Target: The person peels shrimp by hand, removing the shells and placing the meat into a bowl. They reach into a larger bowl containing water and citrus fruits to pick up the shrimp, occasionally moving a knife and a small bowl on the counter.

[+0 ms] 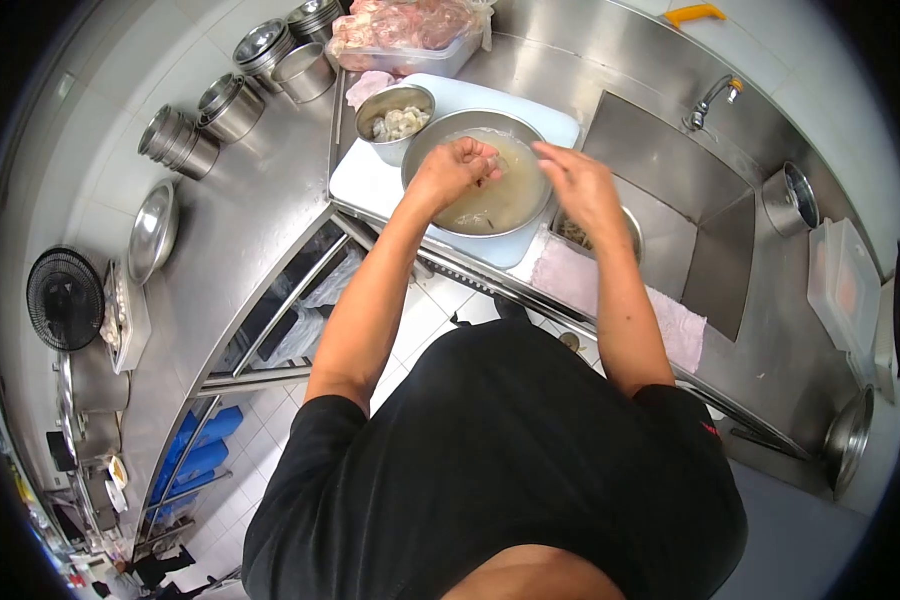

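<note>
A large metal bowl (545, 205) of cloudy water stands on the white cutting board (560, 127). Over its left side is my left hand (457, 172), its fingers pinched on a small pale, greyish piece that looks like a shrimp. My right hand (580, 190) hangs over the bowl's right rim with fingers stretched out and apart, and I see nothing in it. Left of the large bowl, a smaller metal pot (395, 120) holds pale peeled shrimp. Partly hidden under my right wrist is another metal bowl (633, 232) with dark scraps in it.
To the right lies a steel sink (660, 215) with a tap (712, 100). A pink towel (570, 275) drapes the front edge. Behind the board stands a plastic tub of raw meat (410, 35). Several metal pots (232, 108) line the left wall.
</note>
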Demonstrator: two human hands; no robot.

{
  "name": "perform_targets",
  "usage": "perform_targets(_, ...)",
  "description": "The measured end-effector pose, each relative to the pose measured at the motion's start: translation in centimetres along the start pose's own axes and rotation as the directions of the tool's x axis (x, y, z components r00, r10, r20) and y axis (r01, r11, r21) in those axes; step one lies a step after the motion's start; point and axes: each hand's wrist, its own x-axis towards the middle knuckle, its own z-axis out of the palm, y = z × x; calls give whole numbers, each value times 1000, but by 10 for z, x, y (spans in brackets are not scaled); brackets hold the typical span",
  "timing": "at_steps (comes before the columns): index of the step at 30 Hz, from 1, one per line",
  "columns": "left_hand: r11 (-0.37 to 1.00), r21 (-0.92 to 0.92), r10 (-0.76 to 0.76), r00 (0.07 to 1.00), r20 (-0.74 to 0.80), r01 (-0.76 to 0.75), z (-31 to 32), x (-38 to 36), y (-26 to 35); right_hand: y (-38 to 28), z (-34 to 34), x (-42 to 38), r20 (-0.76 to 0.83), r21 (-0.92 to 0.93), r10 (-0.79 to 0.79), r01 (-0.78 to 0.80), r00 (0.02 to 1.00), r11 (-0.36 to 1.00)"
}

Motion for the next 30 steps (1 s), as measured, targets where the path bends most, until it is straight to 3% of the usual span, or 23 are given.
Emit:
perform_targets(3, 995, -90, 33, 999, 24, -31, 4, -5, 4, -30, 17, 12, 181, 71, 136, -150, 974, 986)
perform_targets(6, 997, -73, 37, 998, -43, -40, 1, -17, 9, -36, 27, 18, 206, 159, 96, -130, 974, 979)
perform_targets(9, 989, 124, 91, 994, -63, -82, -5, -21, 6, -25, 40, 20, 221, 126, 25, -54, 975, 991)
perform_targets(12, 984, 98, 155, 987, -42, -150, -7, -24, 3, -38, 32, 23, 290, 149, 148, -197, 946, 969)
perform_targets(15, 981, -132, 144, 990, 9, -142, -7, -26, 1, -35, 29, 21, 336, 325, 205, -318, 919, 891)
perform_targets(18, 875, -466, 148, 989, -2, -132, -1, -26, -5, -22, 32, 21, 386, 391, 241, -395, 891, 831)
perform_targets(21, 770, -629, 64, 994, -92, -108, 12, -25, -7, -24, 35, 15, 160, 458, 45, -114, 986, 881)
perform_targets(24, 854, -515, 78, 997, -10, -72, 17, -28, -6, -22, 33, 16, 160, 243, 63, -101, 985, 965)
perform_targets(27, 991, -113, 67, 997, -46, -72, 12, -29, 5, -14, 39, 20, 121, 161, 48, -67, 991, 985)
perform_targets(30, 937, 282, 277, 933, -231, -209, 12, -26, 6, -19, 46, 23, 55, 129, 8, -15, 998, 992)
